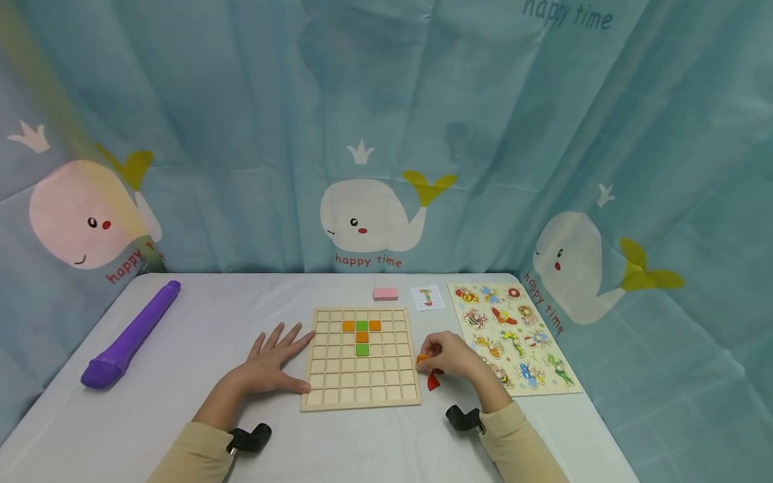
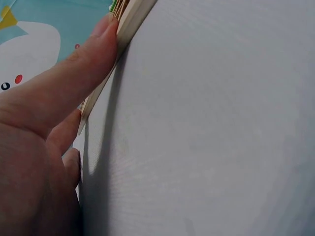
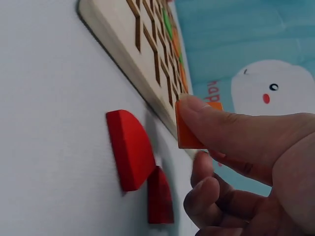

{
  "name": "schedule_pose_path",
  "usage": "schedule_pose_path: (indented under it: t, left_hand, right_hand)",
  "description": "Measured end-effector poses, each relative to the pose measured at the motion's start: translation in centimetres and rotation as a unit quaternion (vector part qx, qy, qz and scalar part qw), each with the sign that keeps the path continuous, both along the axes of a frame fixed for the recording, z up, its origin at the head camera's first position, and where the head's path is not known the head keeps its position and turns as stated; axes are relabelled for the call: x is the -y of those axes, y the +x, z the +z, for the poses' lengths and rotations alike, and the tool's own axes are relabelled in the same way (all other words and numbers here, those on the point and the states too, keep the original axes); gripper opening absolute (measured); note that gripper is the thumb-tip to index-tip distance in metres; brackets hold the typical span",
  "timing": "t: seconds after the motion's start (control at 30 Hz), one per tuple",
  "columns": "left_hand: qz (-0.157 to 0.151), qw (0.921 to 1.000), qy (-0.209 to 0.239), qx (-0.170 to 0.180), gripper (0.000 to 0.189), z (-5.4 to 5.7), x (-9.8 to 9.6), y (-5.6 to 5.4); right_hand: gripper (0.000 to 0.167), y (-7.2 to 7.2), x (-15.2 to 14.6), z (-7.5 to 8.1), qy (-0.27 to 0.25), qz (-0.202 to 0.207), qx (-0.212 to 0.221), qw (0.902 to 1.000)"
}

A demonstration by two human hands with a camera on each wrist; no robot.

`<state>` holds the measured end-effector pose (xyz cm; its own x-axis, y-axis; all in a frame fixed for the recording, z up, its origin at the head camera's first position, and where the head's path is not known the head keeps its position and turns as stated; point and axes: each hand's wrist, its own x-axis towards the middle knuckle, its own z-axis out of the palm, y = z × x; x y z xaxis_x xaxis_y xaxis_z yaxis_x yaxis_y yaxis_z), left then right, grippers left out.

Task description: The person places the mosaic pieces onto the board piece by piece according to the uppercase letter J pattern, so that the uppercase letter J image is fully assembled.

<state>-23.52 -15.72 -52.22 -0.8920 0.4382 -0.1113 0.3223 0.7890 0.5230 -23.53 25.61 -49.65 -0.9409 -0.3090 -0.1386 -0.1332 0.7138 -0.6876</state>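
Observation:
A wooden grid board (image 1: 386,402) lies in the middle of the white table, with three orange and two green square tiles in a T shape in its upper cells. My left hand (image 1: 266,365) is spread flat, with thumb and fingertip at the board's left edge. The left wrist view shows the thumb against the board's side. My right hand (image 1: 454,355) pinches an orange square tile (image 3: 186,130) between thumb and fingers beside the board's right edge. Under that hand lie a red quarter-round piece (image 3: 129,150) and a second red piece (image 3: 160,199), partly hidden in the head view.
Behind the board are a pink block (image 1: 385,294) and a small card (image 1: 428,297) with a coloured grid pattern. An insect picture puzzle (image 1: 564,388) stretches along the right. At the far left lies a purple toy microphone (image 1: 133,335). A whale-print curtain (image 1: 241,134) encloses the table.

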Motion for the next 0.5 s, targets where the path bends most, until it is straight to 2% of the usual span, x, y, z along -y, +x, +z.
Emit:
schedule_pose_path:
  t: [0.27,0.5]
  left_hand:
    - [0.003,1.0,-0.004,0.003,0.117,0.0,0.0,0.0]
    - [0.001,1.0,-0.002,0.005,0.117,-0.1,0.0,0.0]
  right_hand:
    - [0.02,-0.4,0.8,0.7,-0.013,-0.001,-0.009,0.9999]
    - [0.006,-0.8,2.2,0.8,-0.002,0.003,-0.035,0.9994]
